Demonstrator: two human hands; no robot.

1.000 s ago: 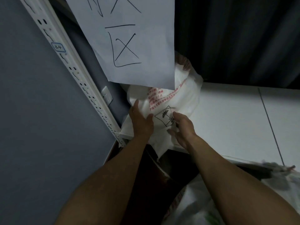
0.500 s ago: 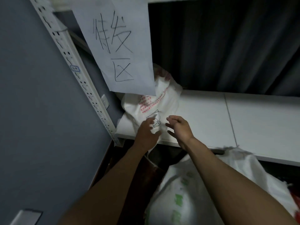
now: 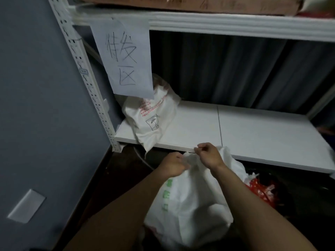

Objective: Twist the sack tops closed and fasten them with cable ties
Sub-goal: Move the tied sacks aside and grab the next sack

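A white woven sack with green print (image 3: 192, 201) stands on the floor below the shelf, right in front of me. My left hand (image 3: 173, 165) is closed around its gathered top. My right hand (image 3: 210, 156) is just above and to the right, fingers pinched on a thin pale strip at the sack's neck, possibly a cable tie; it is too small to be sure. A second white sack with red print and an umbrella mark (image 3: 152, 116) lies on the white shelf board (image 3: 253, 134), at its left end.
A handwritten paper sign (image 3: 125, 58) hangs from the upper shelf beam over the shelf sack. The perforated white upright (image 3: 90, 84) runs down the left beside a grey wall. A red and white bag (image 3: 262, 192) lies on the dark floor to the right.
Both hands have left the sack on the shelf and dropped down to the top of the green-printed sack on the floor. The view has pulled back and lowered.
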